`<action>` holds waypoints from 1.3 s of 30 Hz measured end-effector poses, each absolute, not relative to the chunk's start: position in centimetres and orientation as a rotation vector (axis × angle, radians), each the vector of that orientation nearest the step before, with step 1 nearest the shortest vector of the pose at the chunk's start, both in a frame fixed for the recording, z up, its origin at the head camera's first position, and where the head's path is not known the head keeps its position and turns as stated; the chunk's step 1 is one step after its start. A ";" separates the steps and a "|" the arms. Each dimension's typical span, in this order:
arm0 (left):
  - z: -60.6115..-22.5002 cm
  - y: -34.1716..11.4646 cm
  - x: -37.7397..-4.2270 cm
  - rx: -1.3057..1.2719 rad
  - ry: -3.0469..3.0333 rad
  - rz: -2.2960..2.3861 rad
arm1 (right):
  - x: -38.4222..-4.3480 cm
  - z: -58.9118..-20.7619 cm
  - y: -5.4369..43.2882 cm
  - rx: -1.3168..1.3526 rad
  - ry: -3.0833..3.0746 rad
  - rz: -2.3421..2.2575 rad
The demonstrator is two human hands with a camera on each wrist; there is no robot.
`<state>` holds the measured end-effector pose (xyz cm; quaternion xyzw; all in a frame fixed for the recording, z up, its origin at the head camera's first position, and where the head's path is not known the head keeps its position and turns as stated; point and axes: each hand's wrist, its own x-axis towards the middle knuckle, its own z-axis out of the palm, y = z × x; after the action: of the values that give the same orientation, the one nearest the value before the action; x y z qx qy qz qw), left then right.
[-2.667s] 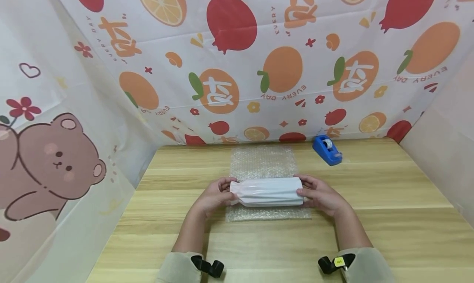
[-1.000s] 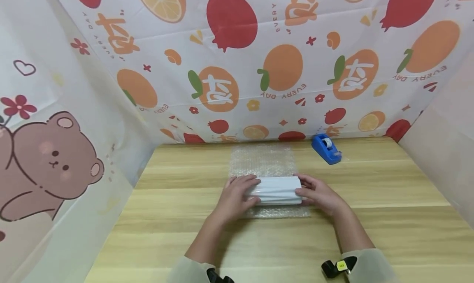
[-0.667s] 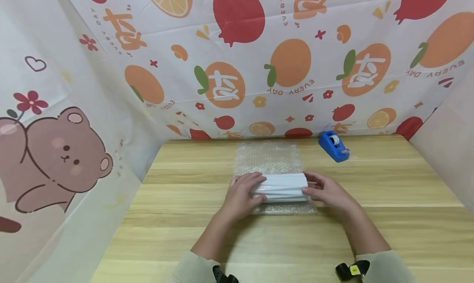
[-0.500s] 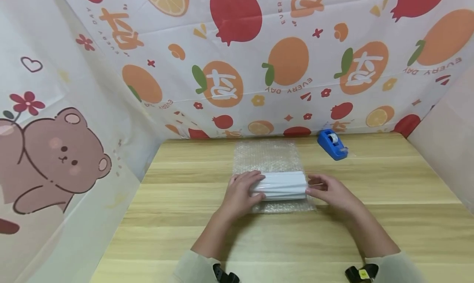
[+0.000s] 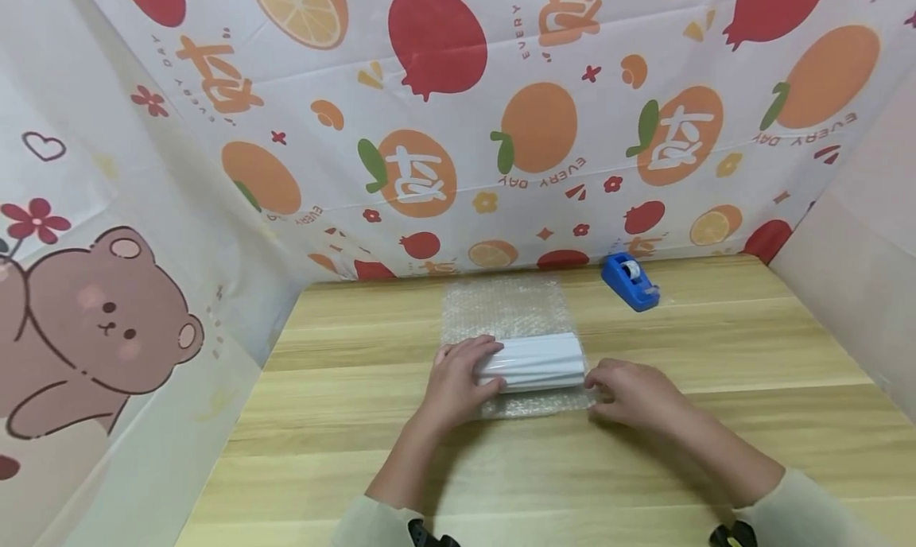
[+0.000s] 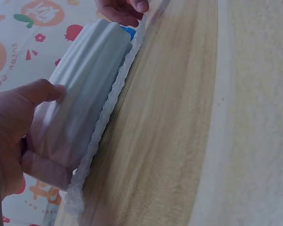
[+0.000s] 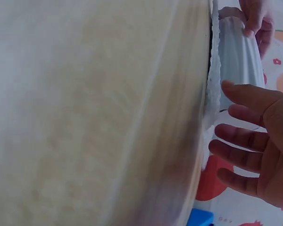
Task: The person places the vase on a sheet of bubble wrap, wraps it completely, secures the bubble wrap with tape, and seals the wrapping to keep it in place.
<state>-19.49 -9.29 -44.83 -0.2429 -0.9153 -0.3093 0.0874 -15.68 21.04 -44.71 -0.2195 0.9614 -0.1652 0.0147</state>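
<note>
A white fluted vase [image 5: 540,362] lies on its side across a sheet of bubble wrap [image 5: 504,302]. My left hand [image 5: 458,382] grips its left part, thumb on the near side and fingers over the far side. In the left wrist view the thumb presses the vase's ridges [image 6: 82,89], and the bubble wrap edge [image 6: 101,117] runs beneath. My right hand [image 5: 633,392] is just off the vase's right end, beside the wrap's right edge. The right wrist view shows that hand [image 7: 269,141] with fingers spread and loosely bent, holding nothing.
A blue tape dispenser [image 5: 630,281] stands at the back right of the wooden table [image 5: 343,420]. Behind the table hangs a fruit-print cloth [image 5: 537,126]. A bear-print cloth [image 5: 107,316] hangs at the left.
My left hand has moved from the vase's narrow end further onto its body. The right hand has let go of the vase's right end and moved nearer and slightly right.
</note>
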 end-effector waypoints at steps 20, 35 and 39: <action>-43.8 -9.1 -20.7 -0.887 -2.794 -0.698 | -15.9 -44.1 20.7 -0.950 3.233 -0.121; -44.2 -9.9 -21.1 -0.979 -2.846 -0.506 | -16.8 -43.4 20.8 -0.829 3.264 -0.317; -44.2 -10.2 -21.0 -0.957 -2.836 -0.552 | -17.0 -43.4 20.5 -0.799 3.219 -0.349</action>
<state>-20.96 -10.16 -44.17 -0.3141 -0.9307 -0.1810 0.0488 -17.03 20.48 -43.37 -0.2385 0.9607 -0.1043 -0.0968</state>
